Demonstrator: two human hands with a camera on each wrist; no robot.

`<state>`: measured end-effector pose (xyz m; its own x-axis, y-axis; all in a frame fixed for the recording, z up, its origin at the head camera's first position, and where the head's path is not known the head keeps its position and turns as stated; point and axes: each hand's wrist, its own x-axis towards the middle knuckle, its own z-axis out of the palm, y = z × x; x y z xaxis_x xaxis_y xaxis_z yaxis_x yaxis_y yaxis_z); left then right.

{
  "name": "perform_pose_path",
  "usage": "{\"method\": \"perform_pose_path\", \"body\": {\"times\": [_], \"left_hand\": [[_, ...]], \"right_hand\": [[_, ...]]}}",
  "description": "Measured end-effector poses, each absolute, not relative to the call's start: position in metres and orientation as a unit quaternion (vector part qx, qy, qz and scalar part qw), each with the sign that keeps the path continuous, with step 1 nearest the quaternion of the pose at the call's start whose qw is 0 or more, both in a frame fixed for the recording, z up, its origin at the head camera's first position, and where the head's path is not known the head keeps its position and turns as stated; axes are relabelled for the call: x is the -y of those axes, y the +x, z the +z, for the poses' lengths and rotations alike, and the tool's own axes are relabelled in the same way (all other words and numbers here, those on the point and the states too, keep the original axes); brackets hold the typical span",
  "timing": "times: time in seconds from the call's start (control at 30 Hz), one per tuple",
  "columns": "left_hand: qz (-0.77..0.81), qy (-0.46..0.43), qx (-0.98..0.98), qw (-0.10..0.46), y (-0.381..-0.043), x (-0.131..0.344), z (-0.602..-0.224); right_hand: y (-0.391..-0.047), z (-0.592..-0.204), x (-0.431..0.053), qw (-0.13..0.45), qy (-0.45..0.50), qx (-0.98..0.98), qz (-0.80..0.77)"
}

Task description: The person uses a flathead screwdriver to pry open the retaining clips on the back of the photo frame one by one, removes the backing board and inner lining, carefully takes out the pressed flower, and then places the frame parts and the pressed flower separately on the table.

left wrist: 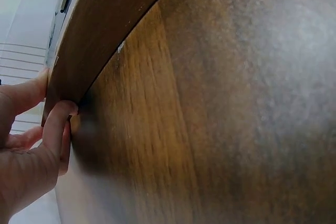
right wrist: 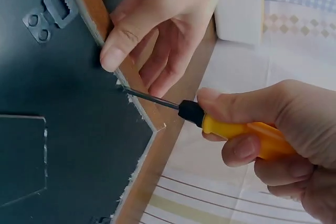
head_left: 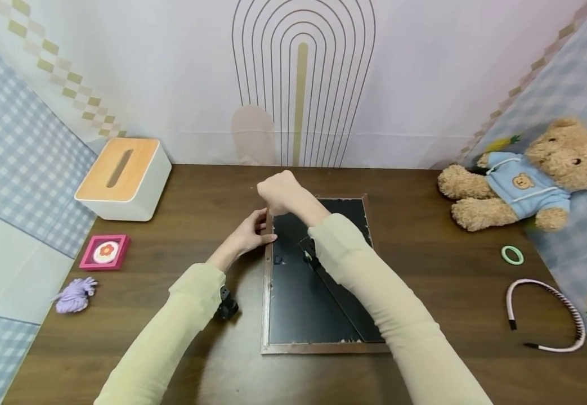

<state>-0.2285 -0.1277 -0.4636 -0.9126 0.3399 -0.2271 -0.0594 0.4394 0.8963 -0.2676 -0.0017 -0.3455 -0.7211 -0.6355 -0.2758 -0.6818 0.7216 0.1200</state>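
A picture frame [head_left: 303, 315] lies face down, its black backing up and its wooden rim around it. My left hand [head_left: 246, 233] pinches the left rim near the far corner, thumb on top and fingers against the outer side, as the left wrist view also shows around the rim [left wrist: 79, 45]. With my right hand [head_left: 285, 192] I grip a screwdriver [right wrist: 236, 129] by its yellow-orange handle. Its thin metal shaft [right wrist: 152, 97] reaches the seam between rim and backing, close to the left thumb. In the head view the screwdriver is hidden by the right hand.
A metal hanger [right wrist: 62, 9] is fixed to the backing. On the left are a tissue box [head_left: 121, 180], a pink square case [head_left: 104, 252] and purple yarn [head_left: 75, 295]. To the right lie a teddy bear [head_left: 526, 180], a green ring [head_left: 512, 255] and a headband [head_left: 577, 320].
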Motion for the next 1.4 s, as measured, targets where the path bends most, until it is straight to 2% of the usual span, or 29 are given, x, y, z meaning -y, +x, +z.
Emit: {"method": "perform_pose_path", "body": {"times": [0.2,0.3,0.37,0.57,0.67,0.7,0.8,0.9,1.07,1.17,1.4], "left_hand": [[0.511,0.074,-0.835,0.188,-0.209,0.116,-0.416],[0.521,0.07,-0.829,0.193,-0.215,0.113,-0.422],[0.533,0.08,-0.82,0.191,-0.225,0.117,-0.443],[0.543,0.114,-0.821,0.138,-0.289,0.143,-0.58],[0.531,0.102,-0.827,0.153,-0.301,0.145,-0.6],[0.528,0.098,-0.83,0.153,-0.293,0.142,-0.587],[0.531,0.059,-0.822,0.198,-0.259,0.128,-0.521],[0.552,0.033,-0.803,0.22,-0.23,0.119,-0.477],[0.582,0.03,-0.784,0.217,-0.226,0.122,-0.484],[0.573,0.009,-0.791,0.215,-0.212,0.117,-0.466],[0.554,-0.036,-0.811,0.186,-0.186,0.115,-0.448]], "right_hand": [[-0.266,-0.336,0.01,0.11,-0.365,-0.913,0.145],[-0.267,-0.337,0.004,0.103,-0.352,-0.921,0.134],[-0.268,-0.339,-0.007,0.102,-0.335,-0.93,0.113],[-0.263,-0.358,-0.052,0.107,-0.292,-0.95,-0.022],[-0.257,-0.365,-0.076,0.118,-0.276,-0.949,-0.092],[-0.256,-0.367,-0.083,0.124,-0.271,-0.948,-0.113],[-0.254,-0.369,-0.105,0.138,-0.249,-0.942,-0.176],[-0.254,-0.372,-0.125,0.145,-0.217,-0.93,-0.258],[-0.25,-0.37,-0.155,0.128,-0.155,-0.897,-0.395],[-0.247,-0.367,-0.17,0.113,-0.122,-0.885,-0.435],[-0.236,-0.364,-0.199,0.113,-0.07,-0.869,-0.477]]}}
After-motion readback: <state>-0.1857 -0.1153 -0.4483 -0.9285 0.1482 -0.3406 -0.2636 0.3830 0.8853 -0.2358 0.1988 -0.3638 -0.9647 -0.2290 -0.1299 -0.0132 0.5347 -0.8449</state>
